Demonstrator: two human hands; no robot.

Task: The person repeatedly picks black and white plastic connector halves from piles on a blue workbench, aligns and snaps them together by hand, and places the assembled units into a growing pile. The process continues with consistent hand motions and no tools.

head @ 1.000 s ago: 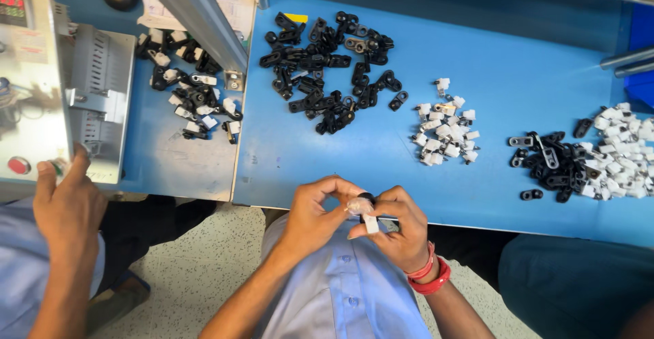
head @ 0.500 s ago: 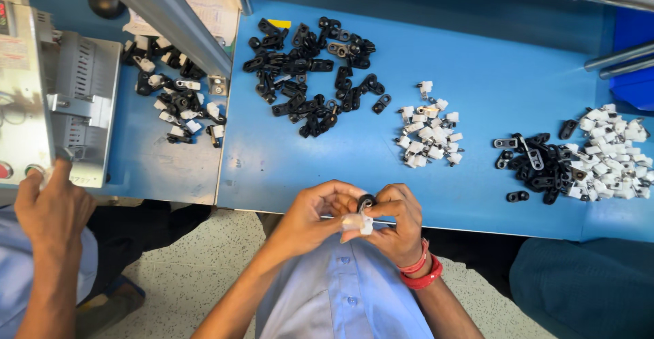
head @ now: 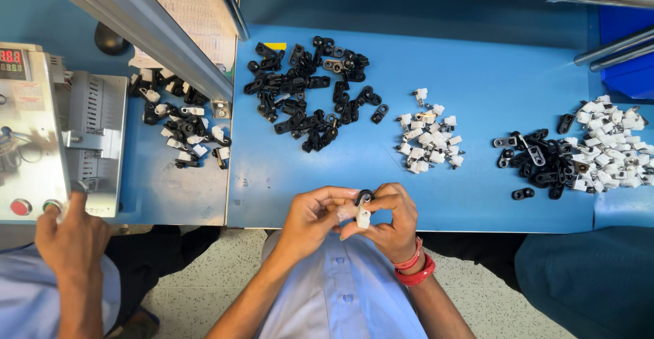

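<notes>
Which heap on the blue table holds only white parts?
The small white heap right of the big black heap; the far-left and far-right heaps mix black and white.

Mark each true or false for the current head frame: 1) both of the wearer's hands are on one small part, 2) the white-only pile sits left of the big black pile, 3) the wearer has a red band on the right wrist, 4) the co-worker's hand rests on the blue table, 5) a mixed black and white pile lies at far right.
1. Left hand and right hand pinch one small black and white part. True.
2. False: the white pile lies right of the black pile.
3. Red band on the right wrist. True.
4. False: the co-worker's hand is at the grey machine.
5. Mixed pile at far right. True.
</notes>
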